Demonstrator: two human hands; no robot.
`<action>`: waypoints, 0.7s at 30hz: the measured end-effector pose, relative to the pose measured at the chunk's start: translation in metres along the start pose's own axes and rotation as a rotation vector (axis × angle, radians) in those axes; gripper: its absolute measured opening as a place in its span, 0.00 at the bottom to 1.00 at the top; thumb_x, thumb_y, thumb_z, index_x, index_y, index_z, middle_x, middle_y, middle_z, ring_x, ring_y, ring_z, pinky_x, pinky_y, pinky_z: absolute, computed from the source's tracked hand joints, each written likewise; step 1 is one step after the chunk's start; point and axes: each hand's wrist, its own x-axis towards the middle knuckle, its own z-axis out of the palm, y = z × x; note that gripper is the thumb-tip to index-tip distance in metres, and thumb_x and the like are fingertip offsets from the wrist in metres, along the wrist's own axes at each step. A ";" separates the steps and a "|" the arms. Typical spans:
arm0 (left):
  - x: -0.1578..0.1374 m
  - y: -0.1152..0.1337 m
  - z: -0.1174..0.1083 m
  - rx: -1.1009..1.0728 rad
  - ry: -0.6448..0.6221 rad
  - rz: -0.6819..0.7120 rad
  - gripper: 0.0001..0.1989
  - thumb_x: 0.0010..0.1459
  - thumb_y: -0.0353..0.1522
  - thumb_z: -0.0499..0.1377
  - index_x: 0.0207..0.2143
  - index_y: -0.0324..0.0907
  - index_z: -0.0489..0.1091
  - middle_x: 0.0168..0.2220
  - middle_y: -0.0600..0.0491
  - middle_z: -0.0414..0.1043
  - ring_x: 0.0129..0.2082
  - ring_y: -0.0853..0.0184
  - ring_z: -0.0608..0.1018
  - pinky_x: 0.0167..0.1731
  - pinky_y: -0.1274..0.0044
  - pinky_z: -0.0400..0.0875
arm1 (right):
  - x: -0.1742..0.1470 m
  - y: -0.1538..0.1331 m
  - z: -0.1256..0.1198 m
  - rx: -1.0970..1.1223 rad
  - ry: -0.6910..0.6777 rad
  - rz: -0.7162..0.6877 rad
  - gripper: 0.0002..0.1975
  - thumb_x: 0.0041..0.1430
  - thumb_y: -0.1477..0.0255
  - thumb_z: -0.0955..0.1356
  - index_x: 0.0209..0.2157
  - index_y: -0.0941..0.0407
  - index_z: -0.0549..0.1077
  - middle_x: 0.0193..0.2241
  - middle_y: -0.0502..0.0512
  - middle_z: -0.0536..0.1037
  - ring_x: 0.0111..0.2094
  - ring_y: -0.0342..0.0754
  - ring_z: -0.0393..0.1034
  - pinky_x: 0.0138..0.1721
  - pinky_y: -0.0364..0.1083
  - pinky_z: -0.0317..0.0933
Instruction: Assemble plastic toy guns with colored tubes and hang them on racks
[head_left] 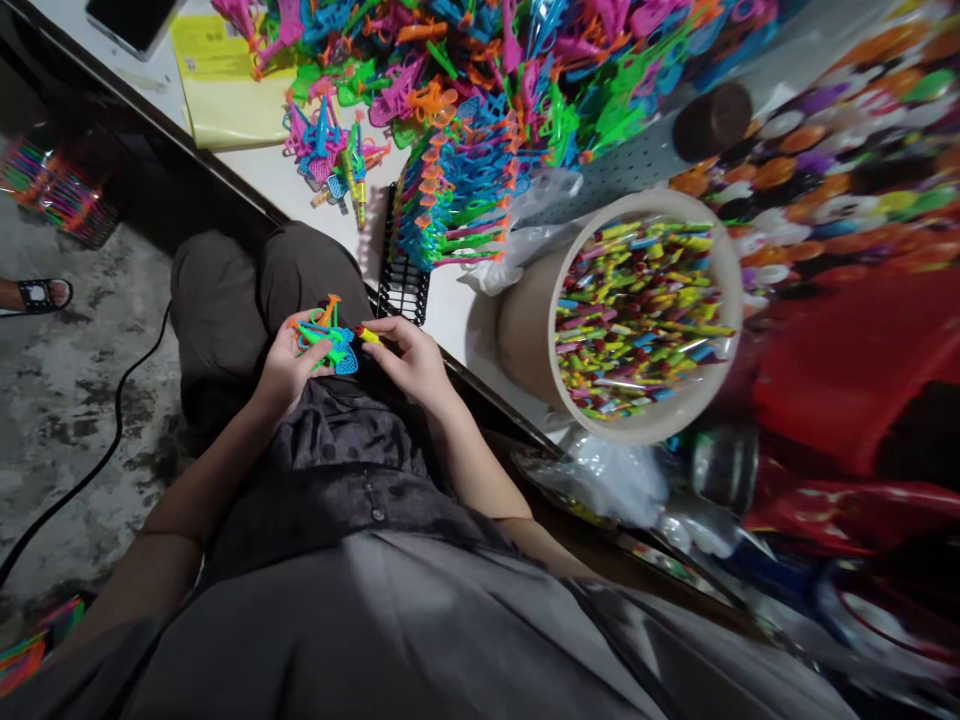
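Observation:
Above my lap, my left hand (283,368) is closed around a small bunch of plastic toy pieces (343,357) in blue, green and orange, one with a blue lattice paddle. Close by on its right, my right hand (414,362) pinches a short yellow stick-like piece (369,336) with a dark red end. That end is right beside the blue piece; whether they touch I cannot tell. On the table edge ahead, a black wire basket (405,290) stands next to a neat stack of similar blue, green and orange pieces (469,185).
A beige bucket (525,320) of short colourful sticks (637,315) stands on the white table (259,185) at right. Loose plastic pieces (465,40) heap at the back, near yellow paper (229,105) and a phone (135,20). A cable (116,430) crosses the floor; a person's sandalled foot (45,295) is at left.

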 end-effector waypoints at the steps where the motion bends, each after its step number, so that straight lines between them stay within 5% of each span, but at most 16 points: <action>1: 0.000 -0.001 0.000 0.004 0.003 0.005 0.26 0.45 0.34 0.65 0.46 0.43 0.60 0.43 0.51 0.70 0.38 0.66 0.76 0.35 0.71 0.77 | 0.000 0.000 -0.001 0.011 -0.015 0.009 0.16 0.55 0.60 0.68 0.41 0.55 0.72 0.42 0.56 0.77 0.44 0.48 0.73 0.48 0.49 0.66; 10: 0.005 -0.013 0.000 0.008 0.020 0.059 0.24 0.46 0.34 0.65 0.46 0.43 0.61 0.41 0.51 0.71 0.35 0.68 0.77 0.32 0.76 0.77 | 0.001 -0.004 -0.006 -0.123 -0.082 0.023 0.16 0.58 0.62 0.65 0.43 0.57 0.74 0.40 0.56 0.79 0.41 0.48 0.73 0.44 0.47 0.67; 21: 0.007 -0.009 -0.010 -0.043 0.086 0.131 0.25 0.48 0.36 0.65 0.47 0.44 0.61 0.39 0.49 0.73 0.37 0.64 0.78 0.33 0.75 0.75 | 0.014 -0.044 0.004 -0.457 -0.221 -0.094 0.11 0.61 0.72 0.62 0.42 0.59 0.72 0.38 0.57 0.79 0.37 0.47 0.73 0.39 0.44 0.64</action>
